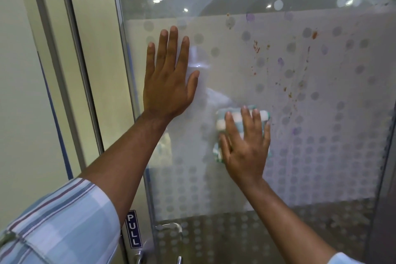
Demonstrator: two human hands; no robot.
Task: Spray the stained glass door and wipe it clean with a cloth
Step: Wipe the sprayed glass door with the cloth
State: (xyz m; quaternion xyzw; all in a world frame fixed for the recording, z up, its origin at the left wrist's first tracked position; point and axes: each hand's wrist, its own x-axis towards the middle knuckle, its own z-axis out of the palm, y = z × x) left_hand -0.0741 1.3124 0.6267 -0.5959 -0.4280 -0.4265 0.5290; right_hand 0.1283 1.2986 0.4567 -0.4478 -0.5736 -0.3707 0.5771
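A glass door (321, 167) with a frosted dotted band fills the view. Orange-brown specks and purple smudges (285, 66) mark its upper right part. My left hand (169, 77) lies flat on the glass at the left, fingers spread upward, holding nothing. My right hand (246, 143) presses a folded green-and-white striped cloth (222, 122) flat against the glass, below and left of the stains. Most of the cloth is hidden under the palm. No spray bottle is in view.
A metal door frame (120, 70) runs down the left, with a cream wall panel (25, 92) beyond it. A blue PULL sign (134, 229) and a metal handle (171, 229) sit at the bottom. The glass reflects the person and ceiling lights.
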